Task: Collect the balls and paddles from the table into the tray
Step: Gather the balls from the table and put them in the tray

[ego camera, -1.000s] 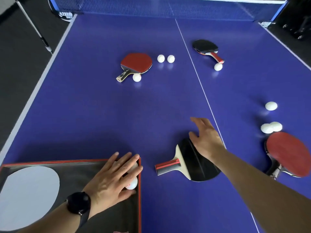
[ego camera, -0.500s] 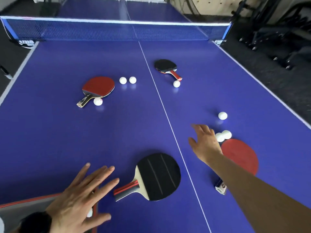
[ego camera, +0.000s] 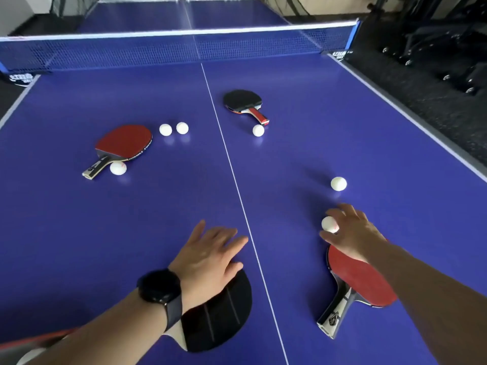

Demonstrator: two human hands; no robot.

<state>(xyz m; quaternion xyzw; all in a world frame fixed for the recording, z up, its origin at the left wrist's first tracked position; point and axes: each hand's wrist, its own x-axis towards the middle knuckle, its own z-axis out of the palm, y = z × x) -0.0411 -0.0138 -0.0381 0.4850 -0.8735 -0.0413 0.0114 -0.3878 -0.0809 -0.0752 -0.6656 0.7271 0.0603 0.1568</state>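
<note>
Blue table (ego camera: 131, 233), divided by a white centre line and crossed at the far end by a net (ego camera: 158, 51); seven items are seen loose on it and one is held. Right hand (ego camera: 353, 234): curled around a white ball (ego camera: 329, 223), which is pinched between thumb and fingers just above the head of a red paddle (ego camera: 361, 283) lying face up at near right. Left hand (ego camera: 210, 256): released, fingers spread flat, nothing grasped, the palm placed over the far edge of a black paddle (ego camera: 218, 320) at near centre; a dark watch (ego camera: 160, 288) is worn on that wrist. Single ball (ego camera: 338, 183): beyond the right hand, apart from it. Far left: a red paddle (ego camera: 123, 140), with one ball (ego camera: 118, 168) beside its handle and a pair of balls (ego camera: 174, 129) beside its head. Far centre: a black paddle with red handle (ego camera: 243, 102), a ball (ego camera: 258, 130) just by the handle's end. Tray (ego camera: 31, 341): only a red-edged corner is shown at bottom left, its contents not discernible.
</note>
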